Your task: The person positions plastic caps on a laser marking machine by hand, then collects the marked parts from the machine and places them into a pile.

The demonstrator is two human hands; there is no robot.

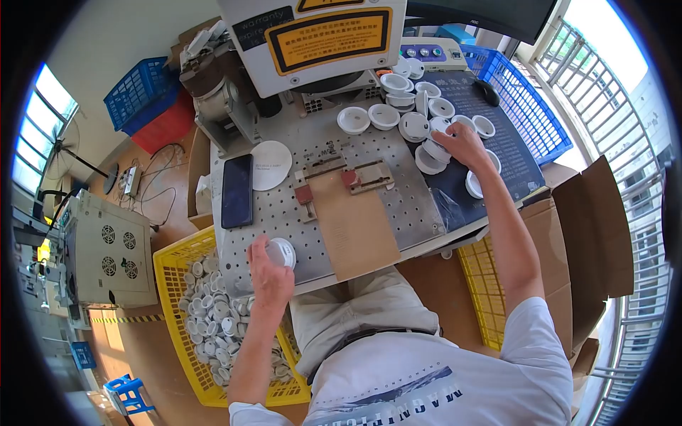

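Note:
My left hand (270,278) is closed on a white round plastic cap (283,253) at the front left edge of the perforated metal plate (419,213). At the right, my right hand (463,145) reaches into a loose pile of similar white caps, with its fingers closed on one cap (435,151); the fingertips are partly hidden. Around it lie more caps, such as an upright-facing cap (413,127) and a dish-like one (383,116). Between my hands, a brown cardboard sheet (359,227) lies against small red-and-metal stops (352,181).
A black phone (237,192) and a white paper disc (271,166) lie at the left. A machine head with a warning label (330,41) overhangs the back. Below left, a yellow basket (170,312) holds many caps. A blue basket (540,113) and a mouse (486,92) are at the right.

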